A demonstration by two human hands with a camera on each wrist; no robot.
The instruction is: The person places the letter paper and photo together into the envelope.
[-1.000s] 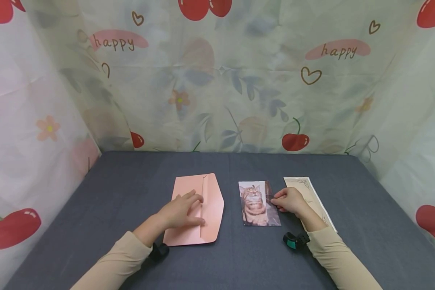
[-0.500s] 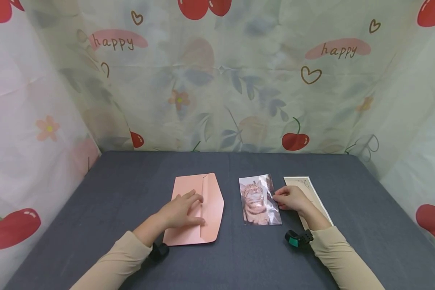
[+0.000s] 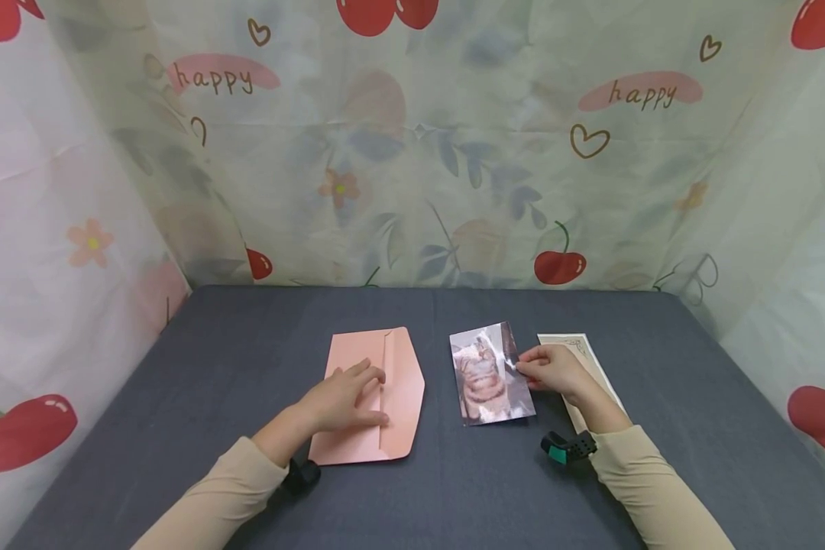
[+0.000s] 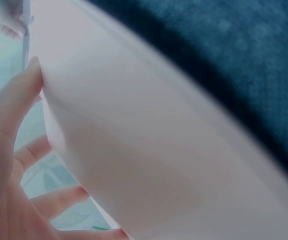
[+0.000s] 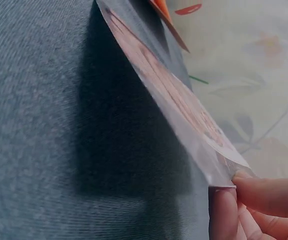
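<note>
A pink envelope (image 3: pixel 404 397) lies on the table with its flap folded out to the right. My left hand (image 3: pixel 347 397) rests on it, fingers spread; in the left wrist view the fingertips (image 4: pixel 73 194) touch the pale paper. To the right, my right hand (image 3: pixel 557 374) pinches the right edge of a glossy cat photo (image 3: pixel 484 378). The right wrist view shows the photo (image 5: pixel 169 95) tilted, its held edge raised above the cloth, thumb on top and a finger beneath.
Partly under my right hand and forearm lies a cream card (image 3: pixel 601 382) with a decorated corner. A dark grey cloth covers the table (image 3: pixel 440 496). A patterned curtain (image 3: pixel 412 206) hangs behind it and at both sides.
My right hand has lifted the right edge of the photo, which now tilts and sits slightly farther back. The left hand and the envelope have stayed in place.
</note>
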